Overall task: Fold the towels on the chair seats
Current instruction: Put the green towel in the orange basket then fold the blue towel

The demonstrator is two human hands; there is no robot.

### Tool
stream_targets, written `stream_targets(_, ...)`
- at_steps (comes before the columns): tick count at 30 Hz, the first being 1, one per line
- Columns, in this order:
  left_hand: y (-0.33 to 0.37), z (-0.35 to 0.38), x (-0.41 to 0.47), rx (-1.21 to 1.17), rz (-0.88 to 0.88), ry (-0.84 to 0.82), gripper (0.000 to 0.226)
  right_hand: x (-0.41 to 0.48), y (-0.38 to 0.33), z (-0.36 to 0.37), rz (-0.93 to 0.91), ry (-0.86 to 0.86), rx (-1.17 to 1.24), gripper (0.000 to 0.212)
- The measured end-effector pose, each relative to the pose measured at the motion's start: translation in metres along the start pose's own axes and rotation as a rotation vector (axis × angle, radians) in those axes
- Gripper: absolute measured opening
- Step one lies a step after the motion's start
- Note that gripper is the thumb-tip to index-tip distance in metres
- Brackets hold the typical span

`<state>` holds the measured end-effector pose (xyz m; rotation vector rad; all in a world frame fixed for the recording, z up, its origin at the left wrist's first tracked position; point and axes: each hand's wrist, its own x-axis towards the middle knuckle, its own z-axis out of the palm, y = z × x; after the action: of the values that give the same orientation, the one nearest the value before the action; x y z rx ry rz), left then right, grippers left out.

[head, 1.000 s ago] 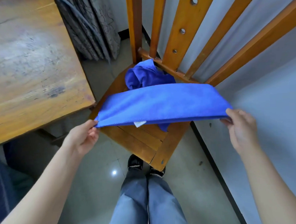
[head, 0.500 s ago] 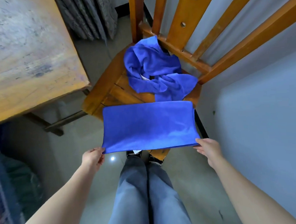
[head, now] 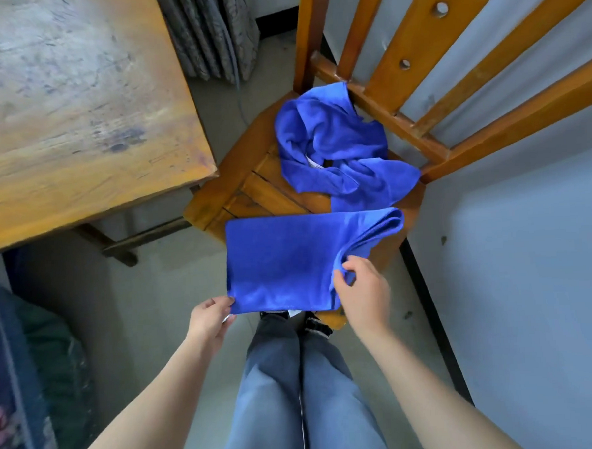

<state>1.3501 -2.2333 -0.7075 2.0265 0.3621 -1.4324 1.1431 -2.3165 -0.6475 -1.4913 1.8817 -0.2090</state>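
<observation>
A folded blue towel [head: 282, 259] lies over the front edge of the wooden chair seat [head: 237, 182]. My left hand [head: 208, 318] pinches its near left corner. My right hand [head: 361, 289] grips the towel's right side, which is gathered and lifted into a fold toward the left. A second blue towel [head: 335, 146] lies crumpled at the back of the seat, against the chair's back slats [head: 395, 57].
A worn wooden table [head: 76, 109] stands to the left, its corner close to the seat. A pale wall [head: 530, 280] rises on the right. My legs in jeans [head: 296, 396] stand just before the chair. A curtain [head: 209, 33] hangs behind.
The towel came down from being held up to resting on the seat's front. My right hand then moved left, gathering the towel's right side inward.
</observation>
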Motion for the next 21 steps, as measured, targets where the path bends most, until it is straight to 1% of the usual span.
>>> stream_targets(5,-0.001,-0.003,0.001,0.008,0.052,-0.026,0.02,0.004,-0.043,0.043,-0.234,-0.246,-0.054,0.016)
stream_targets(9,-0.002,-0.008,0.007,-0.037,0.018,-0.046,0.02,-0.003,-0.062,0.069,-0.366,-0.465,-0.152,0.02)
stream_targets(12,-0.002,-0.012,0.007,-0.097,-0.025,-0.11,0.018,-0.009,-0.064,0.081,-0.372,-0.534,-0.177,0.02)
stream_targets(15,-0.002,-0.018,0.008,-0.098,-0.051,-0.171,0.026,-0.01,-0.067,0.087,-0.34,-0.573,-0.18,0.021)
stream_targets(17,-0.001,-0.02,0.01,-0.09,-0.065,-0.203,0.025,-0.011,-0.069,0.089,-0.352,-0.614,-0.176,0.02)
stream_targets(21,0.004,-0.022,0.01,-0.061,-0.069,-0.3,0.024,-0.015,-0.068,0.094,-0.409,-0.761,-0.175,0.016)
